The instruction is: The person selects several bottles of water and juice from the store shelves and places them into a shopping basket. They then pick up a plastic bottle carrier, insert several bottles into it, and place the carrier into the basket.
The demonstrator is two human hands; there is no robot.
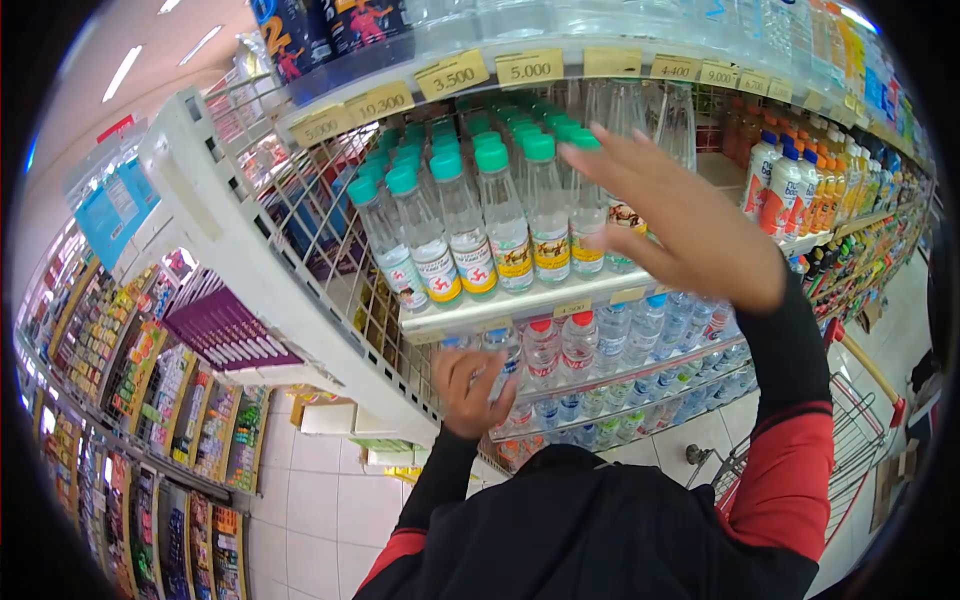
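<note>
Green-cap bottles (505,215): rows of clear water bottles with green caps and yellow labels, standing upright on the white wire shelf (520,300), around 12 o'clock.
Room: supermarket aisle, white tile floor (320,510), yellow price tags (452,74) on the shelf edges above, red shopping cart (860,400) at 4 o'clock.
Right hand (680,225): fingers spread wide, palm toward the bottles, right up against the rightmost ones, gripping nothing.
Left hand (468,385): fingers curled, down at 6 o'clock by the red-cap bottles (560,345) one shelf lower; can't tell if it's gripping one.

Upright green-capped water bottles (505,215) in rows on the shelf
</note>
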